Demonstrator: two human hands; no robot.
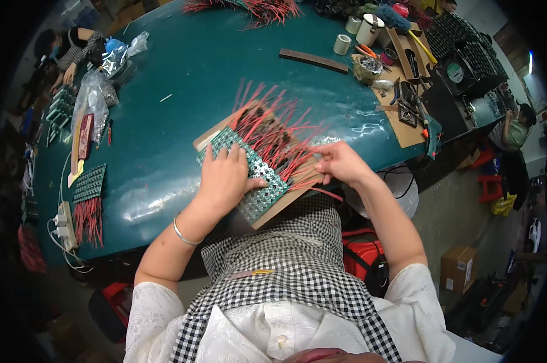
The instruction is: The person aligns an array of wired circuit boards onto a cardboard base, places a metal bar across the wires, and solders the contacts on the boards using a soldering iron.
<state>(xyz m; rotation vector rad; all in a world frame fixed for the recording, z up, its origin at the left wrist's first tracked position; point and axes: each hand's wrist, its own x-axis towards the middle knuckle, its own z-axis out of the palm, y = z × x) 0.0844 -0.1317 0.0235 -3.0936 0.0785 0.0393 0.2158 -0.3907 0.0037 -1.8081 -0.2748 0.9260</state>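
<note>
My left hand (224,176) lies on a green circuit board panel (272,189), its fingers spread over the upper part and the thumb resting on the board's face. Under the panel is a tilted piece of brown cardboard (206,137), near the table's front edge. Many red wires (279,134) fan out from the panel's far side across the cardboard. At the cardboard's right end, my right hand (345,162) has thumb and forefinger pinched together on the end of a red wire.
The panel rests on a green table (164,127). Another wired circuit board panel (90,183) lies left, beside a power strip (68,227). A dark bar (313,60) is at the back. Tools (408,104) and tape rolls (342,44) stand right. A co-worker's hand (71,72) shows far left.
</note>
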